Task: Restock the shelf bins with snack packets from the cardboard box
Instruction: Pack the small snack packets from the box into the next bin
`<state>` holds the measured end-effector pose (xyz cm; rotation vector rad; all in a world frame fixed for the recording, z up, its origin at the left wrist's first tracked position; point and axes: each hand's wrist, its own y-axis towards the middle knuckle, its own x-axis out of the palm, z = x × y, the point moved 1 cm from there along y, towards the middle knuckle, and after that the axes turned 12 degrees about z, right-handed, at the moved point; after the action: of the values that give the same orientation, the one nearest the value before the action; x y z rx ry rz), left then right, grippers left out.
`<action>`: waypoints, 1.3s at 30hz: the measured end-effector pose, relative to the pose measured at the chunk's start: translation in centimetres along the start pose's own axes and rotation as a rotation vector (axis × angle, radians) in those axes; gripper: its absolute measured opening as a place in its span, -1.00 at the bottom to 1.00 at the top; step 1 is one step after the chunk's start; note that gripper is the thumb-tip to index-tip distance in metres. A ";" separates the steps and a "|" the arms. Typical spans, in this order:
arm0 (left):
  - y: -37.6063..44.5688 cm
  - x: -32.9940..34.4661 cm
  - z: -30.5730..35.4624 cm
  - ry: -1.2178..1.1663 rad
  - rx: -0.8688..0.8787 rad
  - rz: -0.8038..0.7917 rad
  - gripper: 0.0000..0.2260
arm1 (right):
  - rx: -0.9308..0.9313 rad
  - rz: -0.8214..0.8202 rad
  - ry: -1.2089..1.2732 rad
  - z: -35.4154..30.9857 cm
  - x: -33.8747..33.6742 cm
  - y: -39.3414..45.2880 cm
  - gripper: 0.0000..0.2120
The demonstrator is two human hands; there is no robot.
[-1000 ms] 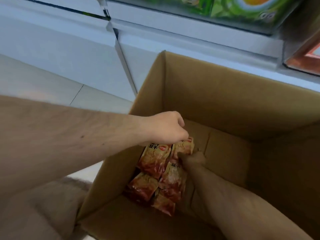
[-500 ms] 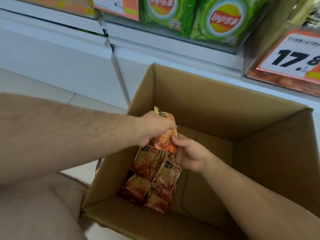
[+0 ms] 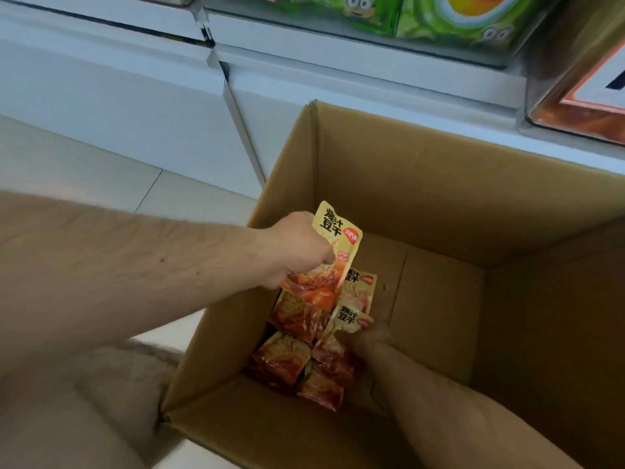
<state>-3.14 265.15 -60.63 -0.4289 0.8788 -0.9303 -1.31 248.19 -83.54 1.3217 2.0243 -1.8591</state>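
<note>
An open cardboard box (image 3: 439, 184) stands on the floor under the shelf. Several yellow-and-red snack packets (image 3: 291, 360) lie in its left part. My left hand (image 3: 297, 250) is above them, shut on one packet (image 3: 329, 252) held upright over the pile. My right hand (image 3: 372, 340) is low inside the box, its fingers closed on the edge of another packet (image 3: 348, 321) that still rests on the pile. The bottom right of the box is bare cardboard.
The white shelf base (image 3: 135, 96) runs behind the box. Green crisp bags (image 3: 439, 18) sit on the shelf above. A clear bin with an orange price card (image 3: 581, 93) is at the upper right. Pale floor tiles (image 3: 84, 177) lie to the left.
My left hand lifted one packet out of the pile. My right hand came up to that packet, then dropped back down and gripped another one.
</note>
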 end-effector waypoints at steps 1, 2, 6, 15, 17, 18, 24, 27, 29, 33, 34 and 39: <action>0.1 0.1 -0.2 0.002 -0.004 -0.003 -0.74 | -0.022 0.041 -0.072 -0.2 -0.4 -0.4 -0.43; 0.2 0.1 -0.3 0.004 -0.006 -0.005 -0.72 | -0.034 0.074 -0.123 -0.4 -0.8 -0.6 -0.45; 0.4 0.2 -0.6 0.009 0.010 -0.027 -0.77 | -0.118 0.137 -0.135 -1.1 -2.8 -0.3 -0.57; -1.6 -0.6 1.8 -0.087 0.093 -0.019 -0.69 | -0.464 0.031 -0.047 -7.1 -18.2 -8.8 -0.78; -2.6 -0.8 2.7 -0.130 0.120 -0.030 -0.66 | -0.483 -0.022 -0.011 -7.3 -22.6 -12.6 -0.82; -3.2 -0.8 3.2 -0.147 0.135 -0.043 -0.67 | -0.477 -0.039 0.021 -7.2 -24.6 -14.2 -0.84; -7.5 0.7 6.5 -0.296 0.221 -0.331 -0.70 | -0.584 -0.104 0.311 -6.6 -30.3 -20.2 -0.89; -9.6 1.4 8.0 -0.390 0.215 -0.380 -0.64 | -0.625 -0.093 0.436 -6.7 -29.7 -21.7 -0.86; -10.5 1.5 8.7 -0.470 0.187 -0.425 -0.62 | -0.639 -0.036 0.493 -6.8 -29.5 -22.3 -0.84; -12.8 1.2 9.7 -0.457 0.346 -0.485 -0.74 | -0.683 0.032 0.542 -7.0 -30.4 -23.4 -0.86; -13.2 1.1 9.9 -0.407 0.430 -0.447 -0.77 | -0.701 0.047 0.544 -7.1 -30.6 -23.7 -0.85; -13.7 0.8 10.9 -0.326 0.632 -0.281 -0.68 | -0.756 0.169 0.573 -7.9 -31.6 -24.5 -0.60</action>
<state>-1.16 256.50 -45.52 -0.1453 0.2003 -1.2917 6.53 241.35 -44.10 1.7769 2.3731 -0.5299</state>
